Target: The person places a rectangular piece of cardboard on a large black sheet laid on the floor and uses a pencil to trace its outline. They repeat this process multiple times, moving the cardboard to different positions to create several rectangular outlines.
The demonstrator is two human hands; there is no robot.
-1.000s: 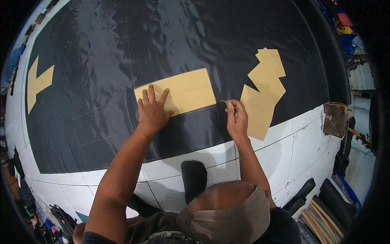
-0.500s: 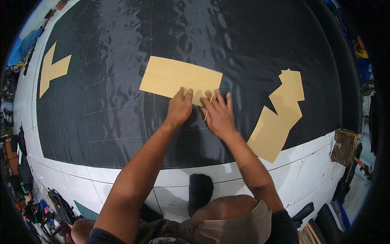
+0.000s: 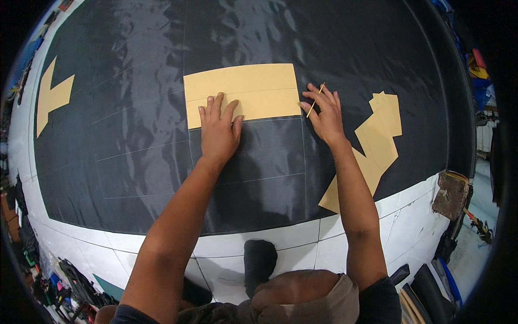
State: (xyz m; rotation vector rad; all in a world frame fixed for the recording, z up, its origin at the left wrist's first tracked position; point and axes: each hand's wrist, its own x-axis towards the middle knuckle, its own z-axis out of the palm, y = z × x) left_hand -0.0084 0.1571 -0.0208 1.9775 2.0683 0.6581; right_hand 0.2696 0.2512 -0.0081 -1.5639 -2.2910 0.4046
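Note:
A tan rectangular card template (image 3: 253, 86) with a crease-like line along its length lies flat on a large black fabric sheet (image 3: 248, 156) marked with thin pale lines. Fingers spread, my left hand (image 3: 220, 127) rests on the template's near left part. My right hand (image 3: 325, 110) is just off its right edge, over the fabric. Between the fingers of that hand is a thin yellow pen-like stick (image 3: 315, 101), held slantwise; its exact kind is unclear.
More tan card pieces (image 3: 376, 143) overlap at the right, partly behind my right forearm. A notched tan piece (image 3: 53, 97) lies far left. White floor tiles (image 3: 280, 237) border the fabric's near edge. A worn brown block (image 3: 450, 194) sits at the right corner.
The template has turned from a tilt to nearly square with the pale lines. My left hand has shifted left and flattened on it; my right hand has moved right, off the card.

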